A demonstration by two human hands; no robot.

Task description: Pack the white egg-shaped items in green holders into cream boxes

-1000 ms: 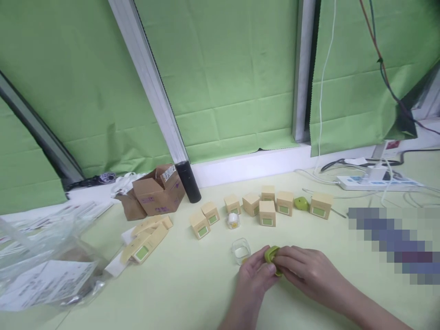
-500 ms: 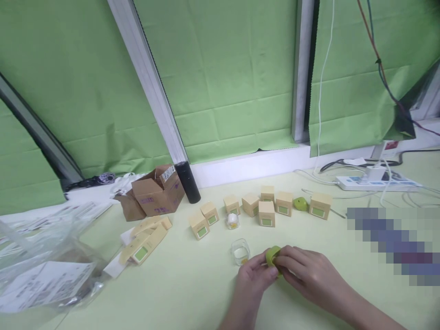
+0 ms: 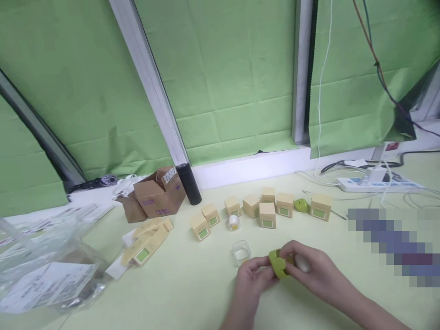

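Counter: pale green, carrying everything below.
Left hand (image 3: 252, 277): thumb and fingers clamped on the green shell's left side.
Right hand (image 3: 312, 266): fingers closed around a white piece (image 3: 302, 264), fingertips at the shell's right edge.
Green shell (image 3: 277, 265): between both hands, white piece just to its right; long axis upright, leaning, crosswise to the hands.
Clear container (image 3: 241, 253): just beyond the left hand.
Small boxes (image 3: 267, 216): farther back.
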